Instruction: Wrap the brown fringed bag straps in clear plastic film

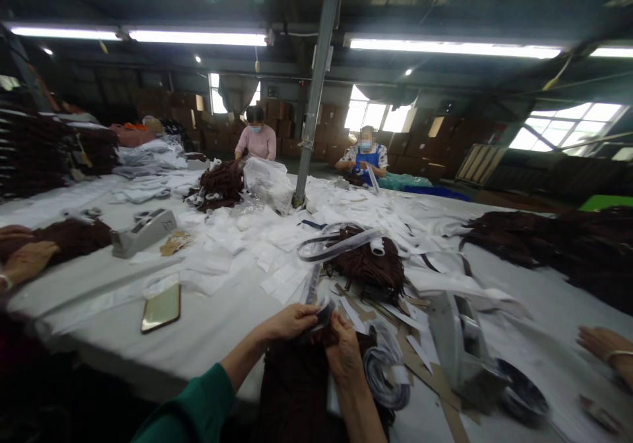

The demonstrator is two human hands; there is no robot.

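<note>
Close in front of me, my left hand [291, 321] and my right hand [343, 344] are both closed on a dark strap in clear plastic [324, 314], bent into a curve between the fingers. Below them lies dark brown fabric [291, 390], at the table's near edge. Beside my right forearm rests a coil of plastic-wrapped strap [388, 380] with a white band on it. Beyond my hands, a brown fringed bundle [366, 265] has another wrapped strap [341, 242] looped over it.
A grey tape dispenser [457, 347] stands at right, near cardboard strips [428, 370]. A phone [161, 308] and a second dispenser [146, 232] are at left. Other people's hands show at left [30, 262] and right [606, 347]. Two co-workers stand across the table, beyond a metal post [316, 93].
</note>
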